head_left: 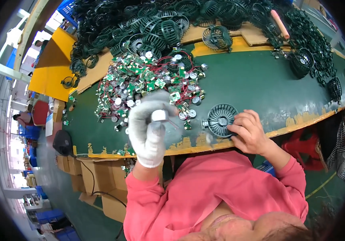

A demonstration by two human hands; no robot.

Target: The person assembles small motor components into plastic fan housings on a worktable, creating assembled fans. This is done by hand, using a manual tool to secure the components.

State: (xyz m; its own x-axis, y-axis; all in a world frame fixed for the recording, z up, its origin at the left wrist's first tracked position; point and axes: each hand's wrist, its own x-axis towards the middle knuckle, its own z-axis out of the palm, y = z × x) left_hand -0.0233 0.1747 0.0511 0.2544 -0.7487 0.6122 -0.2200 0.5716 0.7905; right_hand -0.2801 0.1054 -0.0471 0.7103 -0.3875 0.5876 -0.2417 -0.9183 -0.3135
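Observation:
My left hand [148, 130], in a white glove, is raised over the near part of the table. Its thumb and bent fingers pinch a small silver round motor [159, 115], and a thin wire seems to trail from it. My bare right hand [248, 131] grips the right rim of a dark green round fan cage [216, 127], which lies near the table's front edge. The cage has radial ribs, a round hub and a small tab on its left side. Beyond my left hand spreads a pile of small motors with green circuit boards and red wires [140, 76].
Dark green fan cages [152, 32] are heaped along the far side. Small dark green parts [311, 44] pile up at the far right, near a pink rod [280, 25]. A black rounded object [62, 142] stands at the left edge. Cardboard boxes [104, 176] sit below the table.

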